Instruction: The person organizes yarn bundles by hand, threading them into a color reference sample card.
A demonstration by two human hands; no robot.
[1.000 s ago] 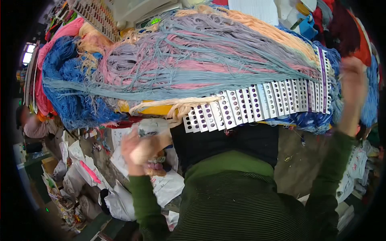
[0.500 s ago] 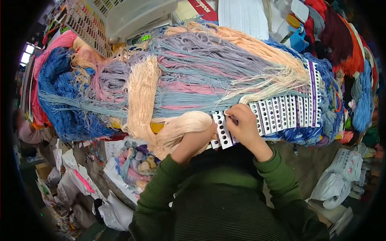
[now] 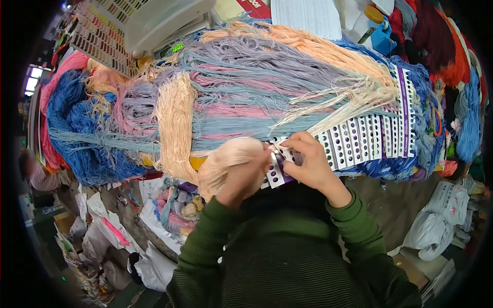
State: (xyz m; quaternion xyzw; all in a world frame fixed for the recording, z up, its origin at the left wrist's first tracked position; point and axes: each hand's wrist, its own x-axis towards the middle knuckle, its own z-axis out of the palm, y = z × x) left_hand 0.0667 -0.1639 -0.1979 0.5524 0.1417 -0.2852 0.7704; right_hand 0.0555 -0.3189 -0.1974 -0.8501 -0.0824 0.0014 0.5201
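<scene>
A thick skein of cream thread (image 3: 231,154) lies bunched against my left hand (image 3: 249,177), which is closed on it and slightly blurred. The skein's tail runs left over the heap of coloured thread. Beside it, my right hand (image 3: 313,164) has its thumb and forefinger bent in at a white card with punched holes (image 3: 276,177). A pale strand (image 3: 277,147) passes between the two hands' fingertips at the card's upper edge. Several similar punched cards (image 3: 354,143) stand in a row to the right, with pale thread ends (image 3: 339,115) spread above them.
Lilac, pink and blue-grey threads (image 3: 241,97) cover the bench, with blue yarn (image 3: 77,123) at the left. A colour sample chart (image 3: 102,41), a clear plastic box (image 3: 164,20) and a printed sheet (image 3: 305,20) stand behind. White bags (image 3: 429,231) sit on the floor at right.
My left hand has risen slightly toward the right hand, and the cream skein's bunched end has shifted with it. My right fingers have moved left to the card's top edge. The view has shifted slightly.
</scene>
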